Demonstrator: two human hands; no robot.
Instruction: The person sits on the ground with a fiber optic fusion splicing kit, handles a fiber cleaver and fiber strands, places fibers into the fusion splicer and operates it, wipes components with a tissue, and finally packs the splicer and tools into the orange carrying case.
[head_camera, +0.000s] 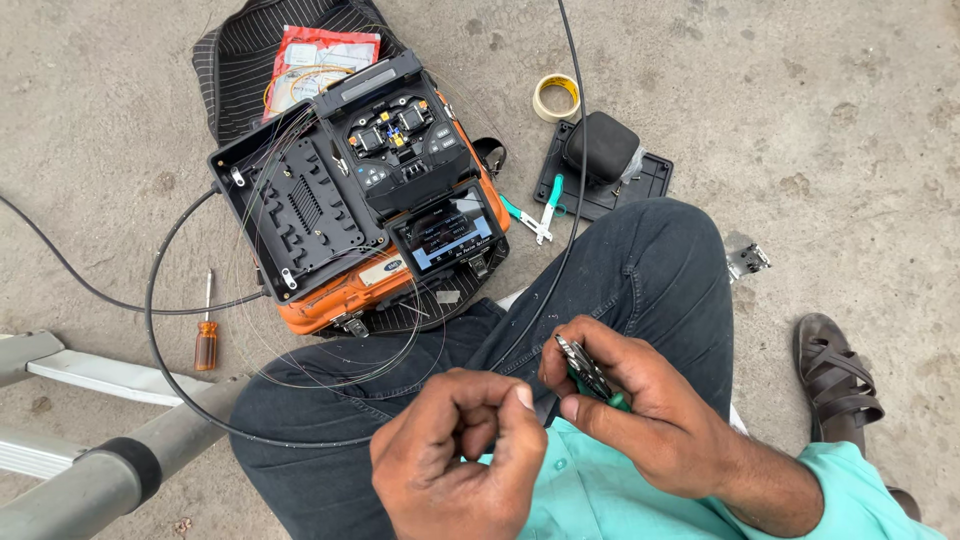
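Observation:
My right hand (640, 405) grips a small stripping tool (590, 375) with metal jaws and green handles, held over my lap. My left hand (460, 455) is curled closed just to its left, fingertips pinched together as if on a thin fibre; the fibre itself is too fine to see. A black cable (570, 220) runs down from the top to where my hands meet. Ahead on the ground sits an orange and black fibre splicing machine (420, 190) with its small screen lit, and a black splice tray (295, 215) beside it with thin fibres looping out.
A screwdriver (206, 335) with an orange handle lies on the concrete at left, near a grey ladder (90, 460). A tape roll (556, 97), a black box on a plate (604, 152) and green-handled pliers (540, 215) lie beyond my knee. A sandal (835, 380) is at right.

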